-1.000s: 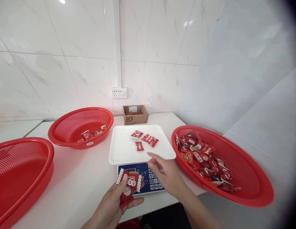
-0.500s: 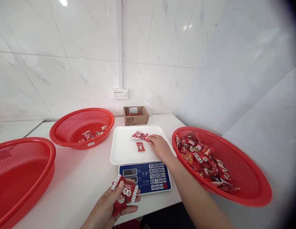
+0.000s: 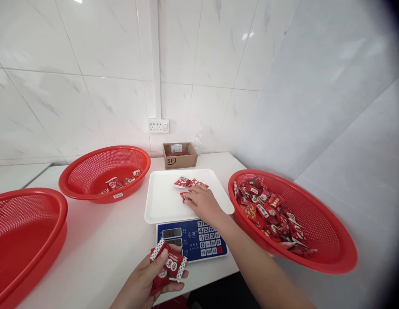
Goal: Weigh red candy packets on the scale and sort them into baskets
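Note:
Two or more red wrapped snack packets [image 3: 169,262], one with white dotted ends, are gripped in my left hand [image 3: 148,274], in front of the digital scale [image 3: 192,240]. Over the white tray [image 3: 161,201] on that scale, the fingers of my right hand [image 3: 204,204] close on a small red snack packet [image 3: 183,197], which they partly cover. Just behind them, other red packets [image 3: 182,182] lie on the tray.
At the right, a red basket [image 3: 334,227] holds a heap of red packets. Another red basket [image 3: 80,182] at the back left has several packets; a third basket [image 3: 32,240] stands nearer. A cardboard box [image 3: 182,161] sits behind the tray, below a wall socket [image 3: 158,126].
My right hand has let go of the packet at the back of the tray and moved nearer, onto the small red packet. My left hand still holds its packets.

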{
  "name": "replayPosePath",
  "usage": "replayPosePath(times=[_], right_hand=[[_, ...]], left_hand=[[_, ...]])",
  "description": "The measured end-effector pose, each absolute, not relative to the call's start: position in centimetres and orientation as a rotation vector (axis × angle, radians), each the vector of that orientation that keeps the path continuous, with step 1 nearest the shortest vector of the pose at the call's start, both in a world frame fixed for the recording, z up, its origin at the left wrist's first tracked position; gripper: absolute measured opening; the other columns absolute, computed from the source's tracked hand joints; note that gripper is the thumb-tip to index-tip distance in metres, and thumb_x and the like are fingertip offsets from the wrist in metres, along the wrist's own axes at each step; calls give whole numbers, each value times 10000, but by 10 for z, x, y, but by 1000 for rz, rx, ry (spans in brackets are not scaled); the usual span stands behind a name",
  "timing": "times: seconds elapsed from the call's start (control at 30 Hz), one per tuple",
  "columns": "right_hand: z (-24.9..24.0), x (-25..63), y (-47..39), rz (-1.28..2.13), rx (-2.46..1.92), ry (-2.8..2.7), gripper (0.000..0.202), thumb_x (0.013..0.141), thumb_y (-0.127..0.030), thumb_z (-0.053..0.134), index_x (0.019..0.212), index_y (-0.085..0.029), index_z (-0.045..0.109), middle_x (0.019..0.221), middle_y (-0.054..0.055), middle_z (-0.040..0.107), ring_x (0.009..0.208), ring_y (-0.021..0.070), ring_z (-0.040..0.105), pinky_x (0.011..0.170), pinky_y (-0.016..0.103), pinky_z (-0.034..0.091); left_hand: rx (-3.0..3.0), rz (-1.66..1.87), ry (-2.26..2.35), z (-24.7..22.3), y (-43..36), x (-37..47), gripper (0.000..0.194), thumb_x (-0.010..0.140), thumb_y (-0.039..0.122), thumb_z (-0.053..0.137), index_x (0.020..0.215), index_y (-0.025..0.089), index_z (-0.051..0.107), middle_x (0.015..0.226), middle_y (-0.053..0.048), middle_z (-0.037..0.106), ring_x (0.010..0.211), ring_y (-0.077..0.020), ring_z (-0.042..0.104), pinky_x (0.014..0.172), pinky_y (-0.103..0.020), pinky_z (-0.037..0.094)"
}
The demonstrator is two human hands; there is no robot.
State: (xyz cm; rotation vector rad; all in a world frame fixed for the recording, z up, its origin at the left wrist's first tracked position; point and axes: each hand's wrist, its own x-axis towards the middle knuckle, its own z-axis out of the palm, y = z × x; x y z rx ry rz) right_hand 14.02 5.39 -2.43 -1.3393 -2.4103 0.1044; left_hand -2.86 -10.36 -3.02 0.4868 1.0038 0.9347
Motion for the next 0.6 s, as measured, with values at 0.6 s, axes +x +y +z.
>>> replayPosePath(times=[0.6], right_hand=[[-22,163,72,78,-1638,-2282,383,828,-156,478,1191,-218,586,1163,103,614,1036,256,556,870,375,405]], left_hand=[[499,934,1014,-32,-103,-27,420,702,508,684,951,170,671,860,-92,692,833,-239,652,735,-333,510]])
